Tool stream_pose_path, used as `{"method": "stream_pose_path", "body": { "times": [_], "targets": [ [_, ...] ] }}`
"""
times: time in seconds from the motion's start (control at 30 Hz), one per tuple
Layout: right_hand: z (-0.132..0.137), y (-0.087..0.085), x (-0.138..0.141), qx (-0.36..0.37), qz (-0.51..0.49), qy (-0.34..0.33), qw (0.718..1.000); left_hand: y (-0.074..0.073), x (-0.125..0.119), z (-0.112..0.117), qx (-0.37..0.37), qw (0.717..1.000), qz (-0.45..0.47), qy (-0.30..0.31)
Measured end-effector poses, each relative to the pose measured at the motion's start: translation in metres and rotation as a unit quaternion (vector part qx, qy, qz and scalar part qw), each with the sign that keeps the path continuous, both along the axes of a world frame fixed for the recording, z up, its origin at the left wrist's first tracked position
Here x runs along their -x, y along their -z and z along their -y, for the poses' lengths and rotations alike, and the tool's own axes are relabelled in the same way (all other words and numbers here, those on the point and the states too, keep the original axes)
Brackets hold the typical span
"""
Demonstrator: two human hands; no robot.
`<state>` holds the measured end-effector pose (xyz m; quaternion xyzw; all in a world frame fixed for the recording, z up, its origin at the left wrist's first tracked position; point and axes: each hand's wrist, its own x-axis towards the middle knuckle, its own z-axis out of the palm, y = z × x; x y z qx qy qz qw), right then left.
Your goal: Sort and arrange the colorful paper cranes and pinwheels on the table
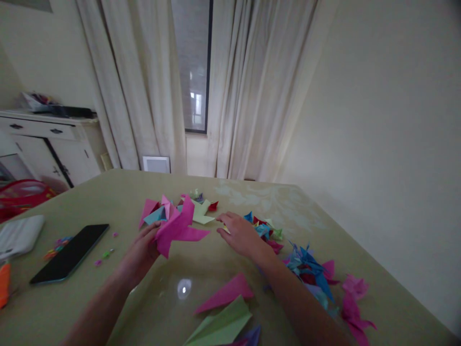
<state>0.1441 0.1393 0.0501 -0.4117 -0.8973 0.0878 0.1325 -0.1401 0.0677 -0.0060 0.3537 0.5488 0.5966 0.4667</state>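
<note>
My left hand [147, 247] is closed on the lower left of a pink origami figure [176, 228], whose folded points stick upward and to the right. Apart from it, my right hand [236, 231] reaches over the table with thumb and fingers spread. A small yellowish spot shows between them; whether it is touched I cannot tell. Behind the held figure lies a group of folded papers, among them a pale green piece [201, 211] and a blue one [154, 215]. Close to my right wrist are small colourful origami pieces [264, 230].
Blue origami pieces [306, 264] and pink ones [355, 307] are heaped at the right. In front lie a green folded paper [221, 324] and a pink folded paper [226, 293]. A black phone [72, 254], small beads [106, 253] and a white object [21, 235] are at the left.
</note>
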Motion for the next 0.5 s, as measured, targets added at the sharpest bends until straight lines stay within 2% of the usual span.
{"method": "stream_pose_path", "body": {
  "times": [0.07, 0.13, 0.23, 0.3, 0.37, 0.5],
  "targets": [
    [-0.019, 0.003, 0.021, -0.013, 0.017, -0.008, 1.000, 0.003, 0.006, 0.000, 0.046, 0.997, 0.024, 0.051],
    [-0.038, 0.007, 0.044, -0.021, 0.034, -0.012, 0.999, 0.009, 0.011, 0.000, 0.081, 0.994, 0.010, 0.075],
    [-0.054, 0.013, 0.073, -0.042, 0.048, -0.015, 0.998, 0.017, 0.020, -0.001, 0.121, 0.989, -0.029, 0.076],
    [-0.055, 0.019, 0.087, -0.066, 0.047, -0.010, 0.997, 0.017, 0.024, 0.000, 0.141, 0.986, -0.048, 0.070],
    [-0.053, 0.023, 0.097, -0.087, 0.042, -0.002, 0.995, 0.012, 0.026, 0.003, 0.137, 0.985, -0.068, 0.083],
    [-0.052, 0.030, 0.109, -0.103, 0.028, 0.003, 0.994, 0.008, 0.021, 0.008, 0.060, 0.974, -0.142, 0.166]
  ]
}}
